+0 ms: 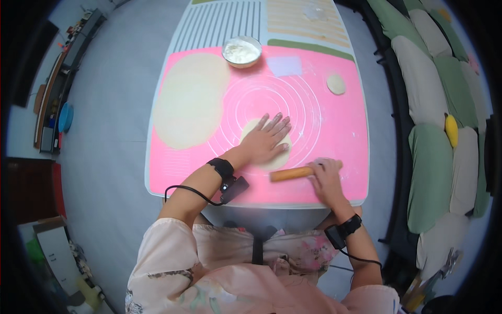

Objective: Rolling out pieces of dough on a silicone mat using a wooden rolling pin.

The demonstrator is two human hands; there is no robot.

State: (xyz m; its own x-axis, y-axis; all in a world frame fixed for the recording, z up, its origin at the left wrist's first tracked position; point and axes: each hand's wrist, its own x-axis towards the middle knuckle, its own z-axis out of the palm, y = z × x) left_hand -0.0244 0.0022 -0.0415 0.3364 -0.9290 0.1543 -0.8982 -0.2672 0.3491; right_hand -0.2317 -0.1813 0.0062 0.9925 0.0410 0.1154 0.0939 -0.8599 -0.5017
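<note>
While the left hand (265, 142) lies flat with its fingers spread, it hides much of the small dough disc (276, 161) under it, near the middle of the pink mat (340, 125) on the table (150, 190). The right hand (327, 182), slightly blurred, curls around a wooden rolling pin (292, 174), covering part of it. Faint white printing (177, 163) at the mat's lower left is too small to read, below a large dough sheet (189, 102).
</note>
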